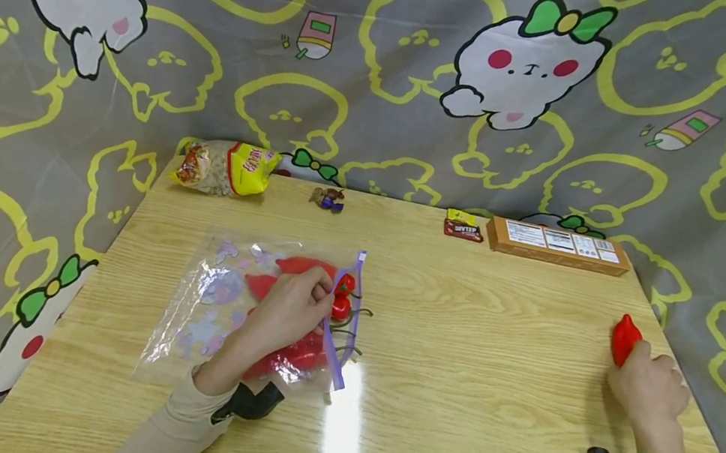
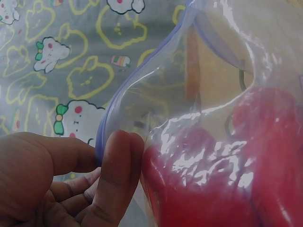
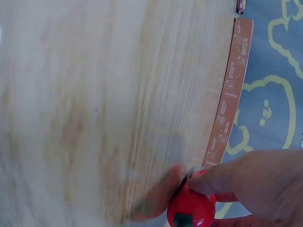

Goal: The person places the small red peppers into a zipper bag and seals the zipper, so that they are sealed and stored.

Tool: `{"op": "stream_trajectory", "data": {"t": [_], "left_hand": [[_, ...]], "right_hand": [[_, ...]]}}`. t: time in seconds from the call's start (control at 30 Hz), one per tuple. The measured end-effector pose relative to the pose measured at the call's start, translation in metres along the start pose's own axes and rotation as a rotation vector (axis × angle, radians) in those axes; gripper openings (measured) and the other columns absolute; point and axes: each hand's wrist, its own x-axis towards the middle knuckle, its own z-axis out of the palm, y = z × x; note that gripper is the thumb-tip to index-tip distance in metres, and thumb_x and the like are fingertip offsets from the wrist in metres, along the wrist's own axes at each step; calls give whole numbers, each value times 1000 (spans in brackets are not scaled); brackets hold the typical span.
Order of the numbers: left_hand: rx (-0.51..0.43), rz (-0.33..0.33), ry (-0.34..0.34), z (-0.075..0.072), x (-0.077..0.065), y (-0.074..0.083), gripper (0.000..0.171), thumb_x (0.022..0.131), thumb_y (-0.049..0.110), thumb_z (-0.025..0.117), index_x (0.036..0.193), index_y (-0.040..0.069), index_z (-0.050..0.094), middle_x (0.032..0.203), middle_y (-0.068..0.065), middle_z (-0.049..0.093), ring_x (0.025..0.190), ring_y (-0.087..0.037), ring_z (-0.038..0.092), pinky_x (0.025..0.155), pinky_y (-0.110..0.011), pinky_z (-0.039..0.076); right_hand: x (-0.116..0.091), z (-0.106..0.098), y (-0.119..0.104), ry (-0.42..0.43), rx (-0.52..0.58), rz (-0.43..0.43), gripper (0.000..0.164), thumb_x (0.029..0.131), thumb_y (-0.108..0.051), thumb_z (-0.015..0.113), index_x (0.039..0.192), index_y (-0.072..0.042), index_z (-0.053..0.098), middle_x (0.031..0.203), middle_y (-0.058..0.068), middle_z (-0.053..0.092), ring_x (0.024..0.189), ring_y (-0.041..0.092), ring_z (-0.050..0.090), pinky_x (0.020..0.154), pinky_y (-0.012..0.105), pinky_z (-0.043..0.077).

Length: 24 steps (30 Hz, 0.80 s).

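My left hand (image 1: 288, 306) pinches the purple zip edge of a clear plastic bag (image 1: 170, 324) that lies on the table. In the left wrist view, thumb and fingers hold that purple edge (image 2: 111, 106), and the bag's mouth gapes. Several red peppers (image 1: 302, 355) with thin dark stems are inside, their stems toward the mouth. At the table's right side, my right hand (image 1: 649, 386) holds another red pepper (image 1: 624, 338), its pointed tip facing away from me. The right wrist view shows the green cap of this pepper (image 3: 191, 208) between thumb and fingers.
Along the back of the table lie a yellow-and-clear snack bag (image 1: 223, 168), small wrapped candies (image 1: 328, 199), a dark red packet (image 1: 462, 230) with a yellow one (image 1: 461, 216), and a long orange-brown box (image 1: 558, 246). A patterned grey cloth (image 1: 401, 140) hangs behind the table (image 1: 455, 359).
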Motion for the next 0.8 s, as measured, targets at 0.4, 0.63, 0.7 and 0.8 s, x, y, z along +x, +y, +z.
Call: {"op": "stream_trajectory", "data": {"t": [0.4, 0.63, 0.7, 0.8], "left_hand": [[4, -4, -9, 1, 0, 0, 13, 88, 8, 57, 99, 1, 58, 70, 1, 58, 46, -8, 56, 44, -26, 47], [9, 3, 2, 0, 1, 1, 11, 87, 8, 57, 98, 3, 58, 69, 1, 58, 45, -7, 56, 43, -25, 46], [11, 2, 2, 0, 1, 1, 11, 87, 8, 57, 97, 3, 58, 69, 1, 58, 45, -7, 56, 43, -25, 45], [6, 1, 2, 0, 1, 1, 11, 88, 8, 57, 97, 2, 58, 69, 1, 58, 45, -8, 56, 43, -25, 46]], "right_hand": [[-5, 0, -20, 99, 74, -40, 40, 81, -18, 54, 107, 12, 43, 91, 38, 39, 67, 55, 46, 43, 50, 34], [-22, -23, -97, 186, 407, -252, 36, 83, -20, 63, 111, 2, 56, 103, 24, 57, 80, 28, 57, 57, 24, 43], [-33, -27, -122, 133, 520, -347, 34, 83, -21, 67, 110, -3, 59, 103, 18, 60, 79, 14, 61, 57, 14, 45], [-48, -28, -156, 30, 630, -485, 30, 82, -20, 69, 110, -9, 61, 102, 9, 61, 78, 2, 60, 60, 13, 49]]}}
